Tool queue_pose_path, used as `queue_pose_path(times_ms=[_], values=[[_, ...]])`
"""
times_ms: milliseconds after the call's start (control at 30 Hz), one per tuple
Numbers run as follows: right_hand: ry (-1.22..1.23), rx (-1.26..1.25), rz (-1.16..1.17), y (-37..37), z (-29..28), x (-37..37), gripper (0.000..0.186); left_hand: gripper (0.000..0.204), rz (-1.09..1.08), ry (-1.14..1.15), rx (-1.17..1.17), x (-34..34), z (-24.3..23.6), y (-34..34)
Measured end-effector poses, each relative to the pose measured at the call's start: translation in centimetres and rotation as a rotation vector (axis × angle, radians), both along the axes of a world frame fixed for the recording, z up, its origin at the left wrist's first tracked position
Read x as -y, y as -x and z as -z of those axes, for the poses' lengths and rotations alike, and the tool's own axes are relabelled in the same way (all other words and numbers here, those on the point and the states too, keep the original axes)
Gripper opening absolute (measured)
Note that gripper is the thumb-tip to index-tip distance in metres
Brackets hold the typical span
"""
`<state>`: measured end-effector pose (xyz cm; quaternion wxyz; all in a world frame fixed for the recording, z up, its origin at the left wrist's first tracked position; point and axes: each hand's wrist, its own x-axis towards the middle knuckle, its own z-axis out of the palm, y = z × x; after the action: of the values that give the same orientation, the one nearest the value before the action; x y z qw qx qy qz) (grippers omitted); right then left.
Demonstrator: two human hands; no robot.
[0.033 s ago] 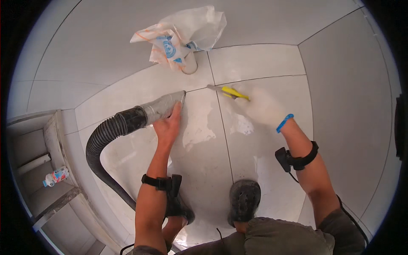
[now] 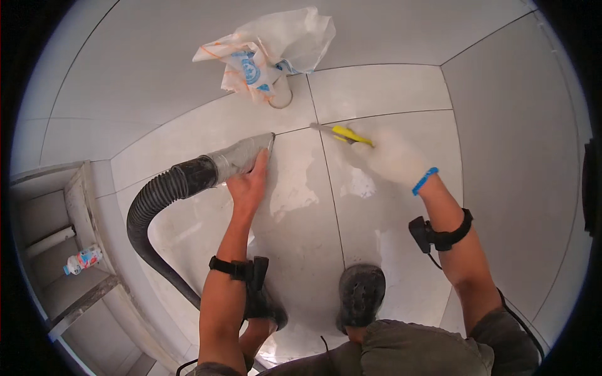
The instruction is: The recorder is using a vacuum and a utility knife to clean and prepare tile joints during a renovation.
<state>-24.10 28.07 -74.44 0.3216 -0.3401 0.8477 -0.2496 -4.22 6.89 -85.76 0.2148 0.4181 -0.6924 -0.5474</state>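
Observation:
My bare left hand point(image 2: 248, 182) grips the grey, tape-wrapped nozzle point(image 2: 241, 153) of a black corrugated hose point(image 2: 150, 210), its tip on the tiled floor point(image 2: 282, 219) at a grout line. My right hand point(image 2: 385, 156), in a white glove with a blue cuff, is closed on a yellow-handled blade tool point(image 2: 350, 135). The tool's grey tip is at the crossing of the grout lines, right of the nozzle. Both forearms wear black straps with small boxes.
A crumpled plastic bag point(image 2: 257, 53) covers part of a pipe stub point(image 2: 281, 95) by the back wall. A tiled recess point(image 2: 94, 213) at left holds a white pipe point(image 2: 50, 241) and a plastic bottle point(image 2: 84, 257). My shoes point(image 2: 360, 294) stand below; a grey wall point(image 2: 514, 163) is at right.
My right hand and the yellow tool have shifted slightly to the right. The hose and my left hand stay where they were.

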Motion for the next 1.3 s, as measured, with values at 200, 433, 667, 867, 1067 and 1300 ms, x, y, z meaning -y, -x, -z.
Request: queue_pose_path(times_ms=[200, 433, 667, 867, 1067, 1300], values=[[-0.058, -0.171, -0.045, -1.2, 2.2, 0.5, 0.044, 0.025, -0.027, 0.140, -0.063, -0.2, 1.3, 0.2], [-0.023, -0.278, -0.105, -1.2, 1.7, 0.4, 0.040, 0.024, 0.010, 0.144, -0.028, 0.2, 1.2, -0.2], [-0.061, -0.352, -0.117, -4.0, 1.9, 1.5, 0.032, 0.021, -0.002, 0.076, -0.048, -0.1, 1.7, -0.1], [-0.164, -0.327, 0.120, -2.6, 0.4, -2.8, 0.040, 0.023, 0.035, 0.111, -0.052, 0.0, 1.1, 0.4], [-0.397, -0.340, 0.178, 0.2, -0.2, -6.3, 0.038, 0.033, 0.128, 0.026, 0.064, -1.2, 2.3, 3.3], [-0.163, -0.329, 0.414, -0.2, 0.6, -12.6, 0.043, 0.054, 0.581, 0.383, 0.149, -6.7, 2.9, 8.0]])
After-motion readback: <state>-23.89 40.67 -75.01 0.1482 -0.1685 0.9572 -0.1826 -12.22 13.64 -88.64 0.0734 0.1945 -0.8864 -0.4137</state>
